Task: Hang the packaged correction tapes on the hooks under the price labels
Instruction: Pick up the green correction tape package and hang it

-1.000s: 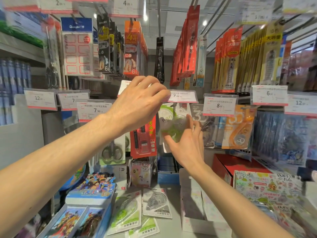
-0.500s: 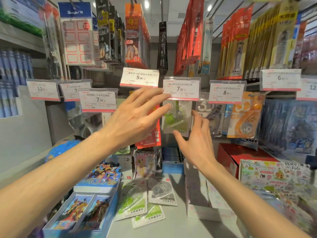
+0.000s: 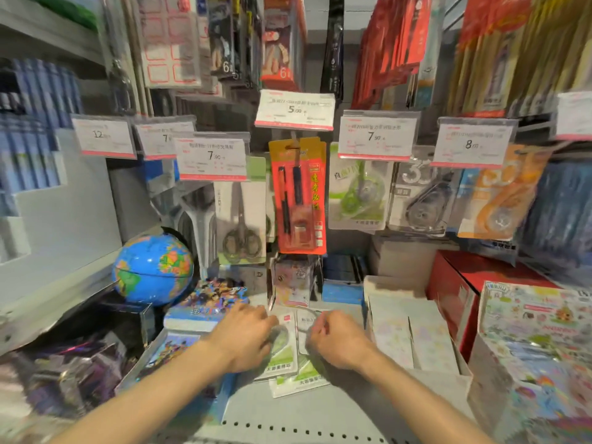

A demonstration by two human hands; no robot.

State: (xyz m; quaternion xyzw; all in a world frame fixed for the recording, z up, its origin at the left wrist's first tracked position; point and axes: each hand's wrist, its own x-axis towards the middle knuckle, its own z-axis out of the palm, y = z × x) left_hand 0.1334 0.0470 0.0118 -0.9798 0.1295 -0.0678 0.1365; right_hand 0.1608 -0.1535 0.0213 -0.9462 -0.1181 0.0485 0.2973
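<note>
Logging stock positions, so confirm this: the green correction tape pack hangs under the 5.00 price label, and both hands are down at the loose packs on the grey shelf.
Not quite. The head view shows the green correction tape pack hanging under the 7.90 price label, not the 5.00 one. Both the left hand and right hand are down at the loose packs on the grey shelf.

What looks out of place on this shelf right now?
A few correction tape packs lie loose and overlapping on the shelf instead of hanging on hooks like the green pack under the 7.90 label. Both hands, left and right, are down at them.
</note>
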